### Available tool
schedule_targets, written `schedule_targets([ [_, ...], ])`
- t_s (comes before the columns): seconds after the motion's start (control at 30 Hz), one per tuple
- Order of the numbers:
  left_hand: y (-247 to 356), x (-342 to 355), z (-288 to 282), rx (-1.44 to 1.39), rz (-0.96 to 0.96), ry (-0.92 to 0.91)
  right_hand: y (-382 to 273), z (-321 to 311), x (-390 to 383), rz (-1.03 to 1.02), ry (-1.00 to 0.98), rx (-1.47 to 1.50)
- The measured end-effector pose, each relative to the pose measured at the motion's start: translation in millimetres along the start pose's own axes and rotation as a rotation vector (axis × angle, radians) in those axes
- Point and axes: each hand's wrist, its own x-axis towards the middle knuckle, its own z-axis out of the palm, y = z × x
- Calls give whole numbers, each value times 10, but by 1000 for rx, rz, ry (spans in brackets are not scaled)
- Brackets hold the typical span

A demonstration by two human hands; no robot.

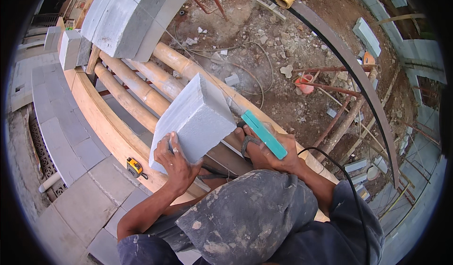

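A pale grey lightweight concrete block (188,118) rests tilted over bamboo poles in front of me. My left hand (177,159) grips its near left corner, fingers spread over the face and edge. In my right hand (281,154), just right of the block, is a teal-handled tool (264,134). A thin grey metal part runs from its handle toward the block's right side; its full shape is hard to make out. Part of my foot in a dark strap shows behind the right hand.
Bamboo poles (134,85) and a curved wooden beam (111,128) form the platform. A yellow-black tape measure (135,167) lies on the beam. Larger blocks (125,17) stand far left. Rubble ground below holds an orange-red bucket (305,84); a dark curved strip (358,78) arcs at right.
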Motion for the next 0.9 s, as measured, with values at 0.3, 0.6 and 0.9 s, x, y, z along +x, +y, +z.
schedule_targets([
  [0.3, 48, -39, 9, 15, 13, -4, 102, 110, -65, 85, 91, 1],
  [0.6, 58, -76, 39, 11, 32, 25, 46, 51, -28, 140, 19, -6],
  [0.9, 88, -129, 34, 30, -10, 9, -10, -1, -39, 214, -21, -71],
])
